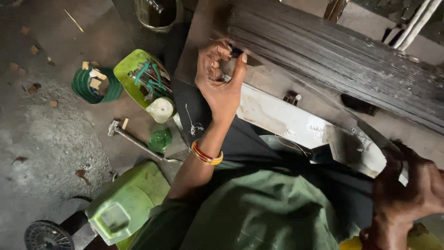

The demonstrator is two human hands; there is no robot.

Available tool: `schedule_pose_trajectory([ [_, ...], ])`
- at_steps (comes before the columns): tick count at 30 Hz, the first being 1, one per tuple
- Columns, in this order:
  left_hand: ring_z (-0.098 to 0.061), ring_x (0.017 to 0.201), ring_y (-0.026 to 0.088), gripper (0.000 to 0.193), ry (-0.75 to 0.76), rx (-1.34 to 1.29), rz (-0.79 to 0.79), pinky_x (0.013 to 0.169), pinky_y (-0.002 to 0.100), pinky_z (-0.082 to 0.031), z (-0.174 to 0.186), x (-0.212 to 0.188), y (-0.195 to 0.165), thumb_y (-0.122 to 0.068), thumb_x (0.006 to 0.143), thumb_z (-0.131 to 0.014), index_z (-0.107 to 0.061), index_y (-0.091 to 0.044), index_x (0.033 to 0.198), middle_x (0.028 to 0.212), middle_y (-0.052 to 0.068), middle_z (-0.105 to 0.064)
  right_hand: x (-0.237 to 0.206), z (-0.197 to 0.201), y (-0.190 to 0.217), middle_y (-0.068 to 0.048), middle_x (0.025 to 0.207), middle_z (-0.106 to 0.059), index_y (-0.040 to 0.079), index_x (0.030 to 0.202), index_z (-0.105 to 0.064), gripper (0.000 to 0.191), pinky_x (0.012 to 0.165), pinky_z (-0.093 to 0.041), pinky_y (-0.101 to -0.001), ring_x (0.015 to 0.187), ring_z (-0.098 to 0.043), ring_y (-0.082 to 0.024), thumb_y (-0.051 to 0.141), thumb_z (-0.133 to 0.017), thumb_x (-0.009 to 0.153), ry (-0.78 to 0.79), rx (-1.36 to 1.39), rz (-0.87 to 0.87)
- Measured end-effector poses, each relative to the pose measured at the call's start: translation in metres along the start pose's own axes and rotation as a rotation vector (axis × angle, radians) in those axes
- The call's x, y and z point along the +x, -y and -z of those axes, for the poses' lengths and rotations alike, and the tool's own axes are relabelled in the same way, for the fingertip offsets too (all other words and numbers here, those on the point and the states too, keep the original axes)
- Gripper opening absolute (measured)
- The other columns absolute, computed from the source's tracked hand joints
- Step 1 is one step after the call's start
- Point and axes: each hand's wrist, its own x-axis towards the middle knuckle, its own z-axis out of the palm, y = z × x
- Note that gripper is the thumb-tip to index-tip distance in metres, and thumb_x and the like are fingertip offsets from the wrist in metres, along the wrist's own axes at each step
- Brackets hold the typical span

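Head view: a stack of thin dark metal sheets point(342, 60) is seen at top right, long axis running from upper left down to lower right, edges ribbed and dull. The left hand point(218, 78) is pinched on a small dark piece at the stack's near corner. The right hand point(409, 185) is clenched on a pale worn panel point(286, 118) just below the stack. Left of the stack, on gritty concrete: a glossy green tray point(127, 74) w/ tools, a hammer point(134, 139), a green jerrycan point(125, 203).
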Motion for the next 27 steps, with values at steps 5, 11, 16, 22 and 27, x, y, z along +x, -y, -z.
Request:
schedule_pose_trajectory([
  [5,-0.052,0.091,0.007,0.029,-0.005,0.006,-0.001,0.085,0.021,-0.047,-0.001,0.000,-0.003,0.005,0.094,-0.078,-0.057,-0.001,0.114,0.105,0.001,-0.060,0.009,0.001,0.009,-0.014,0.097,-0.074,-0.004,0.111,-0.077,0.013,0.068,-0.047,-0.0341,0.076,-0.069,-0.026,0.006,-0.076,0.103,-0.024,-0.039,0.007],
  [11,-0.055,0.093,0.008,0.029,-0.022,0.057,0.050,0.088,0.022,-0.049,0.000,-0.001,-0.004,0.001,0.093,-0.079,-0.058,-0.001,0.113,0.106,0.001,-0.060,0.011,-0.006,0.014,-0.017,0.086,-0.071,-0.008,0.104,-0.078,0.017,0.066,-0.048,-0.0400,0.070,-0.067,-0.029,0.004,-0.086,0.097,-0.082,-0.113,0.035],
  [16,-0.057,0.097,0.009,0.030,-0.049,0.104,0.082,0.088,0.024,-0.051,-0.002,-0.003,-0.006,-0.001,0.092,-0.081,-0.059,-0.002,0.114,0.105,0.000,-0.061,-0.007,-0.004,-0.002,-0.010,0.109,-0.066,0.002,0.128,-0.071,0.021,0.082,-0.049,-0.0289,0.095,-0.065,-0.022,0.005,-0.065,0.108,0.041,-0.073,-0.170],
  [22,-0.058,0.122,0.016,0.040,-0.007,0.445,-0.167,0.101,0.028,-0.054,0.002,-0.008,-0.021,-0.013,0.096,-0.081,-0.058,-0.005,0.128,0.131,0.006,-0.051,0.009,0.001,-0.026,-0.010,0.104,-0.063,0.006,0.124,-0.070,0.020,0.082,-0.051,-0.0313,0.093,-0.063,-0.025,0.005,-0.069,0.104,0.114,-0.016,-0.163],
  [27,-0.060,0.122,0.022,0.023,0.333,0.718,-0.612,0.107,0.040,-0.050,0.012,0.016,-0.001,-0.029,0.097,-0.088,-0.078,-0.016,0.114,0.127,0.003,-0.062,0.035,-0.001,-0.038,-0.008,0.108,-0.070,0.002,0.110,-0.068,0.021,0.089,-0.047,-0.0391,0.100,-0.065,-0.027,0.010,-0.083,0.097,-0.028,-0.070,0.018],
])
